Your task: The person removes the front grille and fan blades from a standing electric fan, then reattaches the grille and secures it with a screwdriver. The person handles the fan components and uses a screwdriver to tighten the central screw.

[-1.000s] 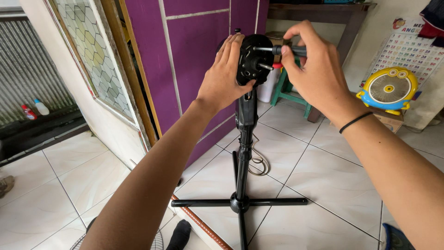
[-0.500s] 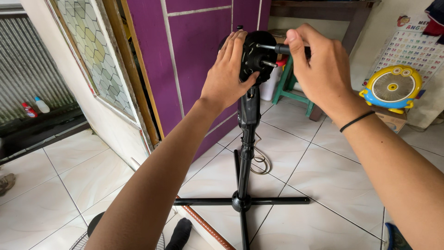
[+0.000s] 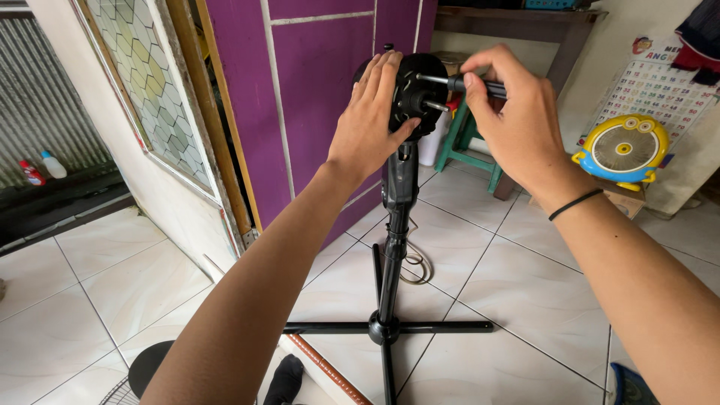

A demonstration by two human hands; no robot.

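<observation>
Head view showed the left hand pressed flat against the black fan motor atop its stand at upper centre, while right hand fingers pinched a screwdriver against it.

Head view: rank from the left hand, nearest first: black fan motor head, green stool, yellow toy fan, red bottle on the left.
1. black fan motor head: under the left hand, touching it.
2. green stool: just behind the stand, to the right.
3. yellow toy fan: far right, by the wall.
4. red bottle: far left, past the doorway.
</observation>
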